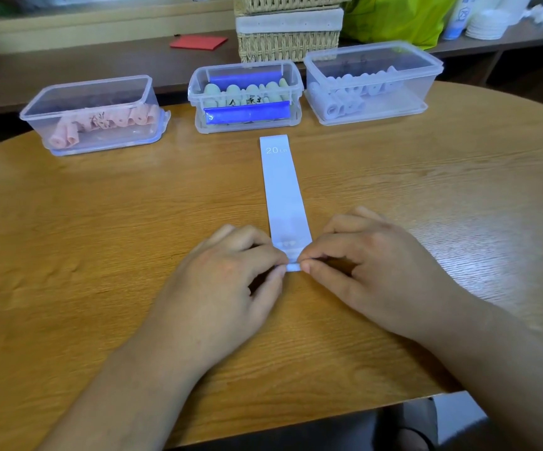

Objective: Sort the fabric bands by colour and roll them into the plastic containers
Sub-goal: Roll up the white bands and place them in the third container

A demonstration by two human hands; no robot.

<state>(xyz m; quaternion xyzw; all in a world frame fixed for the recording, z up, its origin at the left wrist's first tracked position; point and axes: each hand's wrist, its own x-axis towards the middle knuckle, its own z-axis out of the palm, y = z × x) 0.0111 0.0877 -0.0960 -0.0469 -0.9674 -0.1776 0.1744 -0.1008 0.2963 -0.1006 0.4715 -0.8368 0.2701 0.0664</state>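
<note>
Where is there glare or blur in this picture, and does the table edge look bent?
Head view: window glare washes the wooden table at right; the far shelf is soft and smeared; wide-angle distortion bows the table's far edge; the lavender band and both hands, left hand and right hand, stay sharp.

Beyond the hands, behind the wooden worktop, a low shelf runs across the back. A red card lies flat on it, ahead and to the left of the hands. Straight ahead stand two wicker baskets, one stacked on the other, the lower one with a white cloth lining folded over its rim. Just right of them sits a green bag. Further right, a white bottle with blue print stands beside a stack of white discs; what they are is not clear.
</note>
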